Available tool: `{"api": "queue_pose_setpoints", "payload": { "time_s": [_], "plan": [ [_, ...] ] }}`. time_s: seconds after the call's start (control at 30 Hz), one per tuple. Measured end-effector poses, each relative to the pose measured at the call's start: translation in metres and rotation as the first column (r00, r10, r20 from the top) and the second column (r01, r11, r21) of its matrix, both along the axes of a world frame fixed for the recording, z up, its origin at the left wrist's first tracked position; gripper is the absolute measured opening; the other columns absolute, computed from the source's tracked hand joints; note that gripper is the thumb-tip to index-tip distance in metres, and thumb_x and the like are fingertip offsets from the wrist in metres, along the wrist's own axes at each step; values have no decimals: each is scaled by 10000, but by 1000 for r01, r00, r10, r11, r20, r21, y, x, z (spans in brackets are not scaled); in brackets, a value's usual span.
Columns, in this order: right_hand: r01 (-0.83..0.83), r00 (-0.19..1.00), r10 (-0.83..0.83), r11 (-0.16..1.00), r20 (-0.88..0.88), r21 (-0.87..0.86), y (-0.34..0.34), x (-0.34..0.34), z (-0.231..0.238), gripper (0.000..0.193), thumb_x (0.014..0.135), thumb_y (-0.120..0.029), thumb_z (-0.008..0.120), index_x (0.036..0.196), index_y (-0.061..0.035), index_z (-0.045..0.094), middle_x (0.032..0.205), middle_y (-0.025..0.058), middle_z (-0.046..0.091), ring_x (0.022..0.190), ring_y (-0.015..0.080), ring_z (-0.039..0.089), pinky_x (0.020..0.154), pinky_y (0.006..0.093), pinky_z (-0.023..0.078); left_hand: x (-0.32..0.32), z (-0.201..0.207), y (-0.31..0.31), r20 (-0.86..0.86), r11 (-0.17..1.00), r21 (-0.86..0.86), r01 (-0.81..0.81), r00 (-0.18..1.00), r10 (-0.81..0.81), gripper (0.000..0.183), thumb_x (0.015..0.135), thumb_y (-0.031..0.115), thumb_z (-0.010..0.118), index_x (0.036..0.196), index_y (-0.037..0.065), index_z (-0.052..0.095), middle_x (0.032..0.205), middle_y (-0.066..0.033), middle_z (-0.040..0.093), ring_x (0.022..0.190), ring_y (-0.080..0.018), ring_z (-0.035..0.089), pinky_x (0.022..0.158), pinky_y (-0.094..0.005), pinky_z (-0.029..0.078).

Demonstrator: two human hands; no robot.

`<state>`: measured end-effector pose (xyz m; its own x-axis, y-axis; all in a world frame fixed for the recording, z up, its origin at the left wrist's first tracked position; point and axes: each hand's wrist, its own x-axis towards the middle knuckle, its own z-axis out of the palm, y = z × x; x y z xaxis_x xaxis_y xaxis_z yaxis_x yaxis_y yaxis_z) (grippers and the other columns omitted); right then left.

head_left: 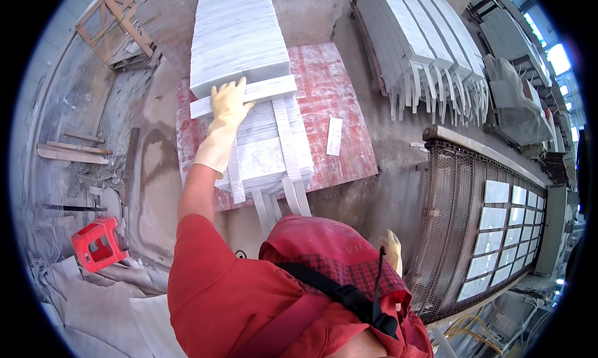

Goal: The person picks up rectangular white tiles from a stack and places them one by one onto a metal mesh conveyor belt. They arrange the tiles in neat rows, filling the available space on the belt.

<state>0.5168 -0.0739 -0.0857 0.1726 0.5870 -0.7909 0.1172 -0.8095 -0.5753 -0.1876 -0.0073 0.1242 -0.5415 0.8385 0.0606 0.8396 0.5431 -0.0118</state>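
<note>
My left hand (229,107), in a cream rubber glove, reaches forward with its fingers spread over a pale stone strip (269,90). This strip lies crosswise against the near end of a long row of thin white stone tiles (240,34). Closer to me is a lower stack of white tiles (261,159), with narrow white strips (286,137) running over it and hanging down the near side. My right hand (392,251), also gloved, is down by my right side, partly hidden by my red apron; its visible fingers look extended, with nothing seen in them.
Beneath the stacks is a red, dust-covered board (342,103), with one loose white tile (334,136) on it. On the right, a mesh conveyor (445,233) carries rows of tiles. Strapped slabs (430,34) stand behind it. A red plastic stool (99,244) is at left.
</note>
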Motion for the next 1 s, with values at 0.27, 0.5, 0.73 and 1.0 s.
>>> {"api": "queue_pose_setpoints", "payload": {
  "time_s": [0.27,0.5,0.73,1.0],
  "plan": [
    [-52,996,63,987,-70,150,54,-84,58,705,1037,-499,658,1595,-108,481,1426,256,645,1314,355,643,1126,472,501,-25,31,-49,-105,986,-28,-162,982,158,989,779,441,926,1607,181,451,1578,-98,535,1481,-299,462,1267,-619,268],
    [-365,879,460,822,-129,438,146,-226,116,636,1063,-394,643,1570,-33,515,1448,173,643,1323,278,631,1140,408,469,-82,-28,-105,200,884,274,-378,922,332,1112,725,356,977,1642,150,382,1581,-161,530,1466,-349,495,1226,-538,371],
    [-602,643,765,520,-17,606,217,-387,160,707,1018,-278,718,1620,-45,430,1556,190,561,1469,279,512,1191,396,426,-85,-83,-100,695,597,536,-597,713,90,1095,728,234,998,1626,74,394,1559,-189,530,1454,-337,506,1224,-449,409],
    [-659,457,831,77,317,748,269,-500,140,786,921,-117,785,1625,-113,435,1588,176,541,1510,320,468,1233,421,407,-119,-133,-80,857,393,466,-793,294,-424,537,859,124,885,1346,88,663,1160,1,694,1066,-175,692,900,-383,615]
  ]
}}
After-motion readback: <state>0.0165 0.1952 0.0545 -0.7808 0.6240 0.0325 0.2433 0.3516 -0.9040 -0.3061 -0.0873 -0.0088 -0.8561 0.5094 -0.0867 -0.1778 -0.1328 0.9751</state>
